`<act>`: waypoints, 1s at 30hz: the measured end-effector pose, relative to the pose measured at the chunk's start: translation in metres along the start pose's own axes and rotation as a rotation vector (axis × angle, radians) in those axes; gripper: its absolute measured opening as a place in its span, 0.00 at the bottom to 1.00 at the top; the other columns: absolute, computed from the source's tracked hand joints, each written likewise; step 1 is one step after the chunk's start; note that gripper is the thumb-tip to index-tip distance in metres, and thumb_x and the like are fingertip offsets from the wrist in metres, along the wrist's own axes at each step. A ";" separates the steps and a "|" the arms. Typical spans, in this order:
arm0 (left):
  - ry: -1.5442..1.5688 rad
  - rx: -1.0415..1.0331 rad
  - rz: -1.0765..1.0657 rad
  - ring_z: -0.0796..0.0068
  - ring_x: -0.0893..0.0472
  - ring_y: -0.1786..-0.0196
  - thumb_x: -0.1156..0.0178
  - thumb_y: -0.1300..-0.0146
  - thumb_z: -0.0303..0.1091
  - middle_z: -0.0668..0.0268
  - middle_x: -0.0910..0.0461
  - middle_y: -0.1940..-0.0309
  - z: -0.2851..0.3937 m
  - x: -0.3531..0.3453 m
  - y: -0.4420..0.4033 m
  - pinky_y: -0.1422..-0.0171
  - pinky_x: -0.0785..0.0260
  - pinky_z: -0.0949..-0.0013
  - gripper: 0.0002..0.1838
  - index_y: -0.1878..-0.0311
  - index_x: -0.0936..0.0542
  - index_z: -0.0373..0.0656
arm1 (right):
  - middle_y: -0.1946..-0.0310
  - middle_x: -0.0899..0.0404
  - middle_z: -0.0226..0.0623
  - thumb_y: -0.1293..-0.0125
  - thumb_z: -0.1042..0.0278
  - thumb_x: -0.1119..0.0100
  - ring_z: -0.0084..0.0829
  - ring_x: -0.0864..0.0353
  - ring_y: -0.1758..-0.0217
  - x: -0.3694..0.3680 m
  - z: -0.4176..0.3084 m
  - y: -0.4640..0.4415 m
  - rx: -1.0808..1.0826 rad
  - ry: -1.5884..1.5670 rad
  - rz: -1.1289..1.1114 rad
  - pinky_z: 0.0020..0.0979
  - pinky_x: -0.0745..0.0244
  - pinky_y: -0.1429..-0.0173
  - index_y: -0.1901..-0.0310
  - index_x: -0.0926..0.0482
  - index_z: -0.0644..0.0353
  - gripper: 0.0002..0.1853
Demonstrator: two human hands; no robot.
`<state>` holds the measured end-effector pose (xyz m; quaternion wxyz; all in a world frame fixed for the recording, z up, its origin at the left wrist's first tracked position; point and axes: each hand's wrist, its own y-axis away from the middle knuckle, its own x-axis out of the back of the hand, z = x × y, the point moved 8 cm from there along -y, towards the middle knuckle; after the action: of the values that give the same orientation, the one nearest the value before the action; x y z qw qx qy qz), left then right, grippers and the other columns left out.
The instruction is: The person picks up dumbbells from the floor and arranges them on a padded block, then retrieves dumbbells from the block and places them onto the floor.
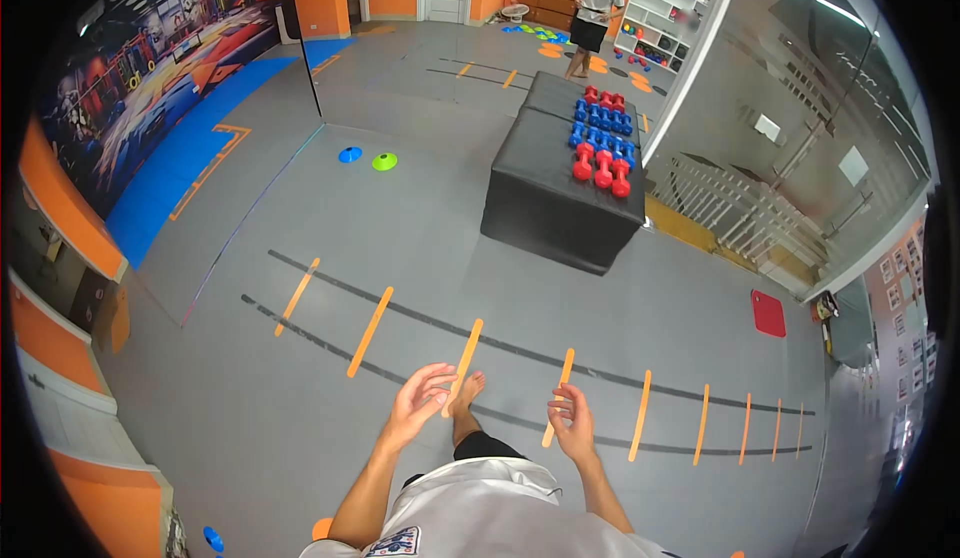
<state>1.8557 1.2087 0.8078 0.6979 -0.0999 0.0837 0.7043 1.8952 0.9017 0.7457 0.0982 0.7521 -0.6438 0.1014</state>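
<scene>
My left hand (418,404) is raised in front of my body, fingers apart and curved, holding nothing. To its right my right hand (572,423) hangs in the air, its fingers loosely bent and parted with nothing between them. Below them a floor ladder pattern of dark lines and orange strips (368,332) runs across the grey floor (400,218). My bare foot (470,388) is beside one orange strip, between the hands in view.
A black padded box (560,203) carries red dumbbells (603,168) and blue dumbbells (600,140). Beyond are a blue cone (349,155), a green cone (384,162) and a mirror wall reflecting a person (598,8). A red mat (768,313) lies at right.
</scene>
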 end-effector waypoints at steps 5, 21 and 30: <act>-0.083 0.002 0.016 0.63 0.26 0.32 0.40 0.32 0.25 0.55 0.28 0.33 0.010 0.052 -0.131 0.35 0.30 0.64 0.27 0.31 0.32 0.37 | 0.44 0.22 0.43 0.32 0.77 0.40 0.29 0.16 0.51 -0.016 0.017 -0.149 0.049 -0.070 0.077 0.29 0.20 0.49 0.35 0.34 0.61 0.25; -0.054 0.077 -0.186 0.62 0.27 0.31 0.42 0.32 0.24 0.54 0.30 0.32 0.014 0.170 -0.549 0.31 0.33 0.61 0.28 0.29 0.35 0.37 | 0.41 0.21 0.42 0.41 0.74 0.33 0.38 0.20 0.40 -0.092 -0.080 -0.534 0.151 0.257 0.134 0.37 0.26 0.39 0.37 0.30 0.61 0.29; -0.111 0.170 -0.443 0.64 0.25 0.33 0.41 0.32 0.26 0.56 0.27 0.34 0.030 0.199 -0.763 0.33 0.31 0.62 0.28 0.30 0.34 0.37 | 0.45 0.24 0.44 0.42 0.73 0.32 0.39 0.21 0.42 -0.128 -0.085 -0.654 -0.114 0.259 0.342 0.37 0.23 0.45 0.38 0.29 0.58 0.29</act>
<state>2.6166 1.4182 0.8016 0.8448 -0.0180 0.0804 0.5287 2.5196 1.1461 0.7804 0.2036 0.6061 -0.7485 0.1757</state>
